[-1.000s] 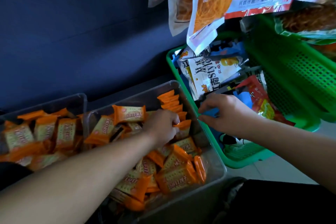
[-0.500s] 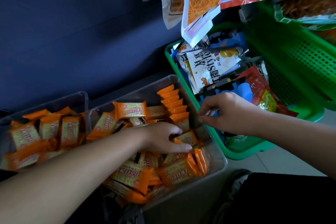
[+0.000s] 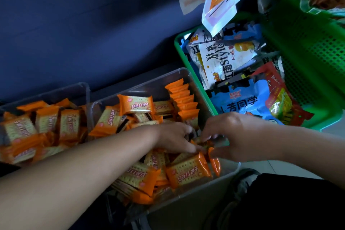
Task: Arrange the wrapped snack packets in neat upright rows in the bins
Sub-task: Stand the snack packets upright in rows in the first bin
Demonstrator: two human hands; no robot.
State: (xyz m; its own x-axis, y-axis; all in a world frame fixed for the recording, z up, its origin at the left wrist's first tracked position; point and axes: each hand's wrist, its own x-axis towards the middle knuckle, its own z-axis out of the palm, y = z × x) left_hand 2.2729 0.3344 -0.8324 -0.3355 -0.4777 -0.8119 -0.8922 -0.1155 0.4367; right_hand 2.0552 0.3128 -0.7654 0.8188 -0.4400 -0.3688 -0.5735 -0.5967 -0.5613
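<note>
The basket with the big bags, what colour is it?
The basket is green, with little holes in its walls. The head view shows it.

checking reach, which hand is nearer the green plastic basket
Right. The right hand is just beside the rim of the green plastic basket; the left hand is farther left, on orange snack packets in the clear plastic bin.

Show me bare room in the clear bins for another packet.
Right bin: a bare strip along the far wall, left of the upright row, and the near-right corner by the right hand. Crowded: its middle, where the left hand meets it over loose packets; the left bin is heaped.
</note>
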